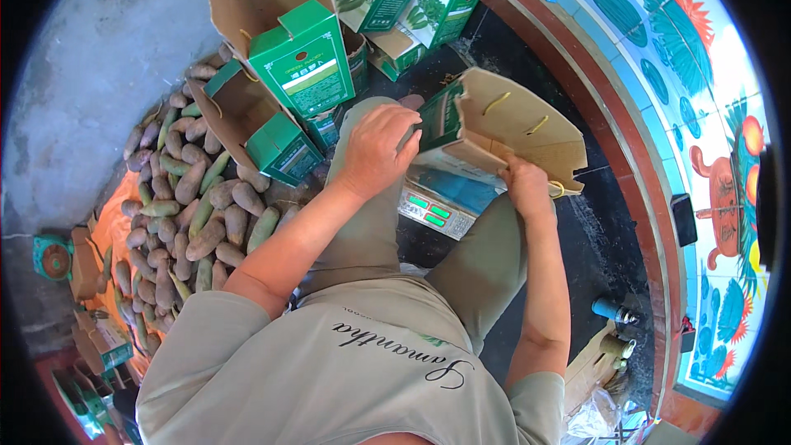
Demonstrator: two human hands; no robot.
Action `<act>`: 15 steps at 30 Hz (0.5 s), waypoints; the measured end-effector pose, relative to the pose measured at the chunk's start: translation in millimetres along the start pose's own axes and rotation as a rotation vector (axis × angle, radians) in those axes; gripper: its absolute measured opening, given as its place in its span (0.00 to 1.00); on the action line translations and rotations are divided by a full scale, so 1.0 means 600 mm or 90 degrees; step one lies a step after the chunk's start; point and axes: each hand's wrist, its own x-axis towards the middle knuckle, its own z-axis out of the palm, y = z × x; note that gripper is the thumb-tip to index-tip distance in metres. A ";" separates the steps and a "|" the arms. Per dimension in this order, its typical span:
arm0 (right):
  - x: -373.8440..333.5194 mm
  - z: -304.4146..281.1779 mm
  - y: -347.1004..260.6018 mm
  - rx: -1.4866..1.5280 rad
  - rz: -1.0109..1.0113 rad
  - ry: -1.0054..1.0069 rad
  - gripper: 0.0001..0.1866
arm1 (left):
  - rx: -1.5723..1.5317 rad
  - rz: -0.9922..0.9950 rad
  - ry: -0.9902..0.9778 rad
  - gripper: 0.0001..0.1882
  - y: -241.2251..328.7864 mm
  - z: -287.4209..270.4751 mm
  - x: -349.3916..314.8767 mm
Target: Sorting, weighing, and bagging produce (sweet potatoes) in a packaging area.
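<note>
An open cardboard box (503, 119), green outside and brown inside with yellow cord handles, is between my knees, tilted over a digital scale (437, 208) with lit green displays. My left hand (377, 148) is closed at the box's green left side, its fingers curled at the edge and the fingertips partly hidden. On the near side, my right hand (525, 185) grips the rim, thumb and fingers closed on the cardboard. The lower part of the box hides much of the scale's top. What lies at the bottom of the box is not visible.
Left of me, a heap of long reddish and green root vegetables (194, 214) lies on an orange sheet (111, 231). Open green boxes (301, 58) stand ahead, near printed cartons (412, 0). A painted tile wall (651, 49) curves along the right; a blue canister (607, 309) is near it.
</note>
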 end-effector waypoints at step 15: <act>0.001 0.038 -0.040 -0.165 -0.016 -0.152 0.10 | -0.024 -0.041 0.043 0.10 -0.020 -0.017 -0.002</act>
